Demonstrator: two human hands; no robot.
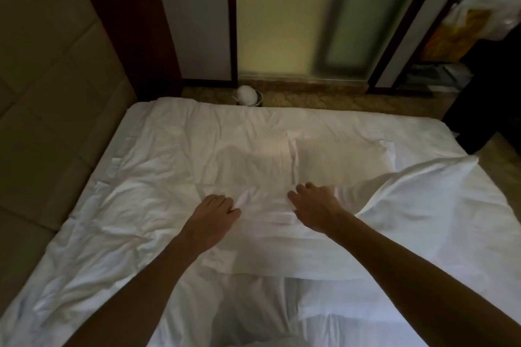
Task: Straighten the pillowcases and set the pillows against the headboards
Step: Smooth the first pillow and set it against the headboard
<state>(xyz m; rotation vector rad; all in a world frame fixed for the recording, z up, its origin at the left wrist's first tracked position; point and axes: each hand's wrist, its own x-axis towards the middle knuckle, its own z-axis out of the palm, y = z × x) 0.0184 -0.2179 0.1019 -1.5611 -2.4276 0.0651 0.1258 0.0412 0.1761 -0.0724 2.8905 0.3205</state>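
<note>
Head view: we see both arms reaching forward over the bed (146, 149), forearms bare and converging toward its middle.

Left hand (217, 211): back of the hand up, wrist straight, fingers curled under at the knuckles and bunching a raised fold of the pillowcase (267, 236). It reads as a pinch on the fabric.

Right hand (313, 205): back up, thumb splayed toward the left hand, fingers bent with the tips down on the same pillowcase. We cannot tell whether it grips or only presses.

The two hands are near each other, apart, with the fold between them.

The pillowcase lies flat and wrinkled mid-bed, closer to the near edge, well apart from the headboard (56, 93), which runs along the bed's left edge.

A second pillow (341, 160) lies just beyond the right hand, toward the far edge. A third pillow (423, 191) sits raised at the right edge, beside the right forearm.

A waste bin (251, 98) stands on the floor past the far edge, with a frosted glass door (282, 22) behind it. Plastic bags (479, 8) sit top right, blurred.
</note>
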